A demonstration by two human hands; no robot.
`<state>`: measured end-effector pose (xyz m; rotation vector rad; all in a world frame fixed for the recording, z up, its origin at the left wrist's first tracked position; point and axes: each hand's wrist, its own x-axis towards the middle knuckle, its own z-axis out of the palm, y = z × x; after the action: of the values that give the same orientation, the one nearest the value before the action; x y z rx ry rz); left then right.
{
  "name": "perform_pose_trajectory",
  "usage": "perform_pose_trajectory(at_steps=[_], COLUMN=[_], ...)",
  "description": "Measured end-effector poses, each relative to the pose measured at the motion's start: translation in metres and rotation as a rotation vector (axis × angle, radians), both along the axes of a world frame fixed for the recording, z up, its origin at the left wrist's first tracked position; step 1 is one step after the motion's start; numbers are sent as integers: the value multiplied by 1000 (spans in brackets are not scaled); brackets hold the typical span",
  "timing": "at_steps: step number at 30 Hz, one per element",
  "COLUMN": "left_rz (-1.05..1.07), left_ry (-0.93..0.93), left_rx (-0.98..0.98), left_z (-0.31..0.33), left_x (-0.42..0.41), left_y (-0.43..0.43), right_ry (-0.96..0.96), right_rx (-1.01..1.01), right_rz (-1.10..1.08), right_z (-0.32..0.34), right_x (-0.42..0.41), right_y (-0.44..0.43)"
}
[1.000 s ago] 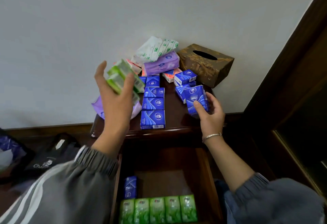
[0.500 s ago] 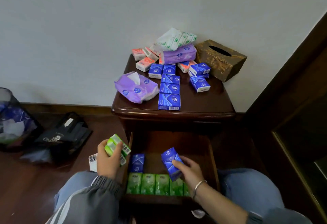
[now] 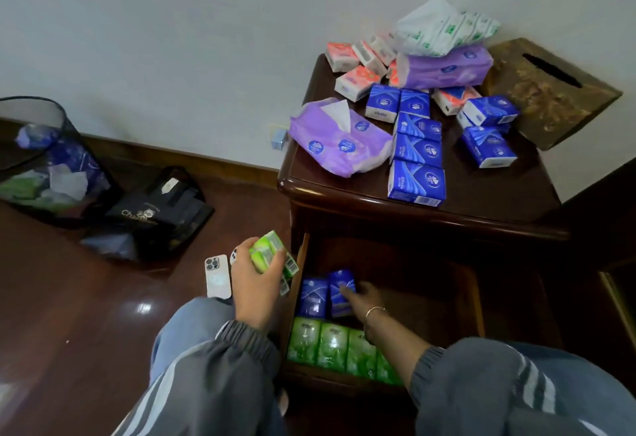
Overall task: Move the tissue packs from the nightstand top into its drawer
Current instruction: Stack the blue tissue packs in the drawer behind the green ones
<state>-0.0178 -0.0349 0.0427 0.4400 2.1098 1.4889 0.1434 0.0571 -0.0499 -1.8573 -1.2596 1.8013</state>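
My left hand (image 3: 256, 284) hovers just outside the left wall of the drawer (image 3: 476, 298), palm down, its grip curled tight round a couple of green packs (image 3: 270, 252). To its right is the change: the blue pack (image 3: 341, 286) that hung above the drawer a moment ago now stands upright beside its blue twin (image 3: 312, 296), behind the green row (image 3: 330, 342). My right hand (image 3: 363, 298) reaches in low, its grip still lightly wrapped on that pack. One more is stowed; plenty still wait on the nightstand top (image 3: 481, 194), far right.
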Motion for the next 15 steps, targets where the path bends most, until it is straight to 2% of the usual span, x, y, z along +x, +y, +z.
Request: perform_pose_trajectory(at_steps=[3, 5, 10, 15], left_rz=[11, 17, -3, -21], left_ry=[-74, -123, -184, -189], left_rx=[27, 39, 42, 49], left_z=[-3, -3, -5, -8], left_x=[-4, -4, 1, 0], left_y=[4, 5, 5, 6], right_ry=[-175, -199, -197, -267], right_rx=[42, 28, 126, 80], right_rz=[204, 295, 333, 454], right_z=[-14, -16, -17, -22], right_x=[8, 12, 9, 5], right_y=[-2, 0, 18, 9])
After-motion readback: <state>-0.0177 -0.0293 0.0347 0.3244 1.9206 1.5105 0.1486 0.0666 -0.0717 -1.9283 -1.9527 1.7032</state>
